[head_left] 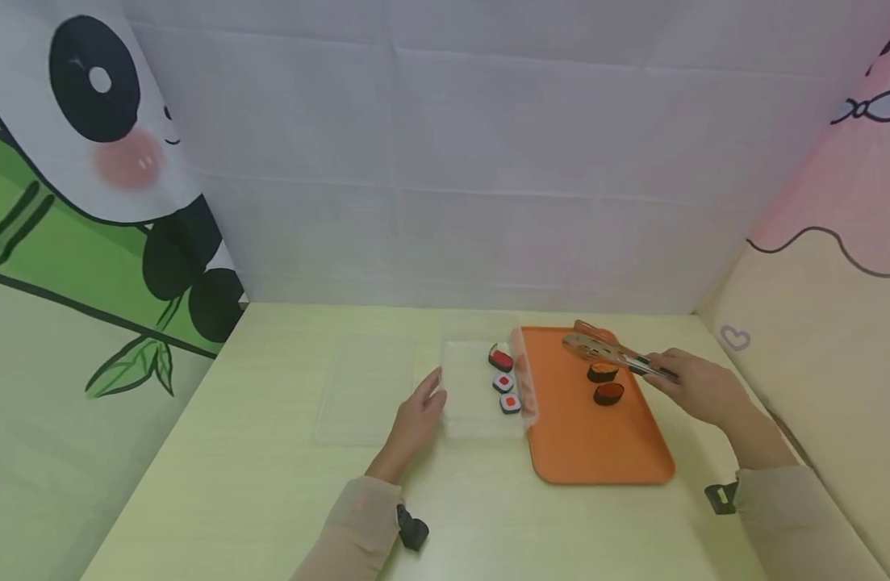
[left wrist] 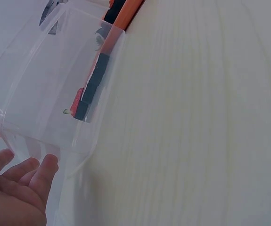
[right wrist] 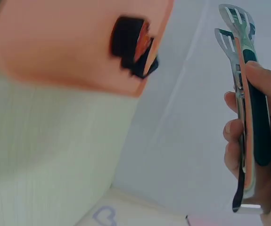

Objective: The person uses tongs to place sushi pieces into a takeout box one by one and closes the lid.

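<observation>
A clear plastic box (head_left: 470, 432) stands in the middle of the table with three toy sushi pieces along its right side: a red-topped piece (head_left: 501, 359), a white roll (head_left: 503, 382) and a second roll (head_left: 510, 403). My left hand (head_left: 415, 420) rests its fingertips at the box's left wall; in the left wrist view its fingers (left wrist: 43, 176) are loosely bent beside that wall. My right hand (head_left: 699, 386) grips metal serving tongs (right wrist: 248, 108) with dark handles. Their tips part with nothing between them, above an orange tray (head_left: 597, 452). On the tray lie an orange-topped sushi (head_left: 602, 372) and a red-topped sushi (head_left: 608, 394).
A flat clear lid (head_left: 365, 395) lies on the table left of the box. The box's right side overlaps the tray's left edge in the head view. A pale cloth wall (head_left: 452, 202) rises behind the table, with printed side walls left and right.
</observation>
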Available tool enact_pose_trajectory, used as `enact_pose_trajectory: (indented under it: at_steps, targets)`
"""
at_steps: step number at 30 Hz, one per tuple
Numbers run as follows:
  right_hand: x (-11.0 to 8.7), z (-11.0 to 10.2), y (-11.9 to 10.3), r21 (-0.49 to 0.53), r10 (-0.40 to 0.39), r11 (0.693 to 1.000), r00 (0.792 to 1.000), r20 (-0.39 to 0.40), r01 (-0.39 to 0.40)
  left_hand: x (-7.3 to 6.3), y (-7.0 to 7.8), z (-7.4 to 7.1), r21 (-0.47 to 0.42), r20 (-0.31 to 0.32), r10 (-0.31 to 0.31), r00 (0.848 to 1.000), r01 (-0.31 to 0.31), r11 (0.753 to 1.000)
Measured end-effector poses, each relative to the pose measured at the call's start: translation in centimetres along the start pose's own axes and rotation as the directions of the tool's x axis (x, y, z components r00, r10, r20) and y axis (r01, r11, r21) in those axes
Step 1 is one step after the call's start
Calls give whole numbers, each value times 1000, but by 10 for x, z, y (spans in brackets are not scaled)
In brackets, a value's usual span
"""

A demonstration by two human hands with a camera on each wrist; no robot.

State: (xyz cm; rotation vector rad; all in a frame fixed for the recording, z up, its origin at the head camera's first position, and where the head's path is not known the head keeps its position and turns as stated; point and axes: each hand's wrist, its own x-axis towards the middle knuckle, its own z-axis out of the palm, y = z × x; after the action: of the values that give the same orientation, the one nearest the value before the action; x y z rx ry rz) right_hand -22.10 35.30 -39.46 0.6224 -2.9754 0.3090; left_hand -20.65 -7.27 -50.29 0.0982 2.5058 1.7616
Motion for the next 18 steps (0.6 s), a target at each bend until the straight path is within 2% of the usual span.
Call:
enact_pose_trajectory:
  at_steps: [4, 8, 13, 18]
  targets:
    - [6, -3, 30, -76, 19, 997, 999, 47, -15, 0, 1, 0, -3, 0, 1, 1000, -1, 1000]
    - [11, -5, 51, -139, 42, 990, 992, 116, -26, -1, -1, 0, -7, 0, 11, 1000, -11, 1000]
    - [19, -6, 62, -146, 27, 989, 985, 173, -1, -1, -1, 0, -5, 6, 25, 1000, -25, 1000]
    - [27, -3, 62, -99, 32, 995, 978, 208, -12, -1, -1, -1, -2, 11, 29, 1000, -29, 1000]
